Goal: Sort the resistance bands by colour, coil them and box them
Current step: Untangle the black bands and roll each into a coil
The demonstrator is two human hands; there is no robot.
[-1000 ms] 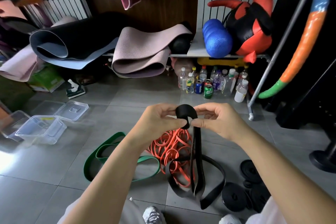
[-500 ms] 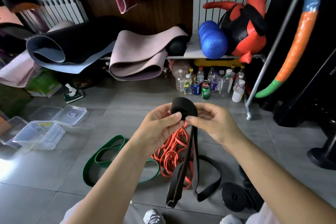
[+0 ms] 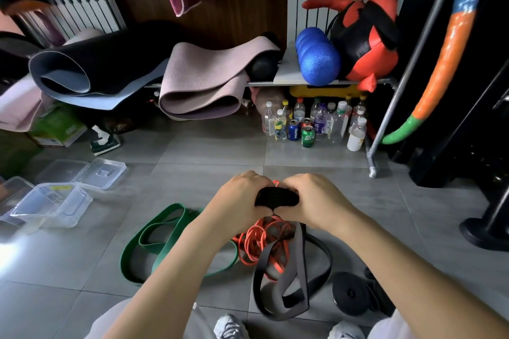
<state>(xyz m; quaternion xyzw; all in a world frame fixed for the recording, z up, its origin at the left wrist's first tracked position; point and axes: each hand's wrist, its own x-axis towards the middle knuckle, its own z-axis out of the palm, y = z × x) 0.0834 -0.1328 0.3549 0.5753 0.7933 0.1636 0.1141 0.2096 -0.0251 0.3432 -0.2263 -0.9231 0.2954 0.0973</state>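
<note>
The left hand (image 3: 239, 199) and the right hand (image 3: 316, 201) sat close together, both clenched around the coiled part of a flat black rubber resistance band (image 3: 276, 197) held between them. Its loose tail hung from under the right hand down to the floor. Beneath the hands lay thin orange bands (image 3: 256, 242), with a wide green band (image 3: 165, 234) below the left one and clear plastic boxes (image 3: 52, 205) well off to the left

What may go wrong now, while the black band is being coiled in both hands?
1. The black coil is held only by the left hand and right hand; if a grip slips, it may spring open.
2. Its loose tail lies over the orange bands, so winding may drag one along or tangle.
3. The clear boxes sit off to the left; carrying the coil there one-handed may loosen it.
</note>
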